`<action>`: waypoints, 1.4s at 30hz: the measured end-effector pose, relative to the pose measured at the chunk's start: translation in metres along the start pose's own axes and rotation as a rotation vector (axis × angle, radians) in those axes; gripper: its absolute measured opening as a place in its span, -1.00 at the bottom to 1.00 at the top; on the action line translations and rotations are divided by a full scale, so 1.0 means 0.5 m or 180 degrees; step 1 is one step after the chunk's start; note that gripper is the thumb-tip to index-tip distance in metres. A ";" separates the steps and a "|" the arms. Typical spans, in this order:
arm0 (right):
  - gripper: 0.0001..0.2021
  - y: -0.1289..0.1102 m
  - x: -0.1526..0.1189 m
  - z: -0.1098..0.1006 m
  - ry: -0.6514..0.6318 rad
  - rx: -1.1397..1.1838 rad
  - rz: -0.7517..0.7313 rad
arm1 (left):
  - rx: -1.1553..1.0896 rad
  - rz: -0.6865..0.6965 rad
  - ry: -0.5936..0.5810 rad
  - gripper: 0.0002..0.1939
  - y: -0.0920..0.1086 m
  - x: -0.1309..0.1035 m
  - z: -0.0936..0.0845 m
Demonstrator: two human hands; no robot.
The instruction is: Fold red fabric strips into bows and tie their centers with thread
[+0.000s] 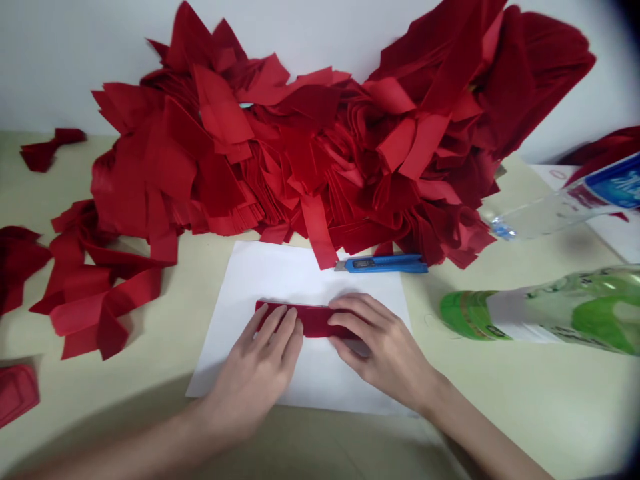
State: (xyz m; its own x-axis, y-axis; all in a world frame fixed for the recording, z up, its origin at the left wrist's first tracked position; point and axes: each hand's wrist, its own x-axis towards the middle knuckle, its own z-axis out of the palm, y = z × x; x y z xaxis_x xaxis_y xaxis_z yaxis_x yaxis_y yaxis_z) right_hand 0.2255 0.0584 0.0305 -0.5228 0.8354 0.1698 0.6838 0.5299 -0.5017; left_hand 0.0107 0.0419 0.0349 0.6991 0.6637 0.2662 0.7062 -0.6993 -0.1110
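Observation:
A dark red cloth strip [316, 321] lies lengthwise across a white sheet of paper [325, 383]. My left hand [265, 357] rests over the strip's left end, its fingers stretched out and pressing flat on it. At the right end, my right hand [383, 340] has curled fingers over the strip's far edge and the thumb at its near edge, gripping it. The strip's two ends are partly hidden under the fingers. Beyond my right hand, a blue utility knife [385, 263] with a short bit of blade showing lies by the paper's far edge.
A large heap of red cloth strips [280, 147] stands against the wall behind the paper. Looser red strips [107, 287] lie to the left. On the right are a green-labelled bottle [530, 310] and a clear bottle with a blue label [565, 200], both appearing tilted in view.

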 end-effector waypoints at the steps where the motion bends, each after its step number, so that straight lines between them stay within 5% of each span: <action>1: -0.87 0.000 0.000 0.000 0.0005 0.0004 0.0000 | 0.0003 -0.0001 -0.0022 -0.60 0.001 0.000 0.001; 10: -0.87 -0.004 0.003 -0.005 0.0027 -0.0017 -0.0017 | -0.0157 0.0136 -0.0307 -0.58 -0.002 -0.004 0.004; 18: -0.86 -0.004 0.004 -0.006 0.0065 -0.0002 -0.0011 | -0.0239 0.0032 -0.0171 -0.65 0.011 -0.010 0.023; 27: -0.84 -0.003 0.004 -0.006 0.0027 0.0048 -0.0011 | -0.0596 -0.0149 -0.0491 -0.17 0.015 -0.013 0.042; 42: -0.84 -0.003 0.005 -0.008 0.0103 0.0006 -0.0015 | -0.0838 -0.0142 -0.0552 -0.21 0.005 -0.015 0.044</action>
State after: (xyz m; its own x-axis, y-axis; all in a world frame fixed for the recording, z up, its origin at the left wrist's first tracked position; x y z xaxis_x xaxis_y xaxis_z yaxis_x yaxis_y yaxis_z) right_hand 0.2251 0.0603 0.0349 -0.5092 0.8373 0.1994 0.6805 0.5334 -0.5024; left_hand 0.0098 0.0408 0.0118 0.6929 0.7147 0.0954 0.6989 -0.6983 0.1549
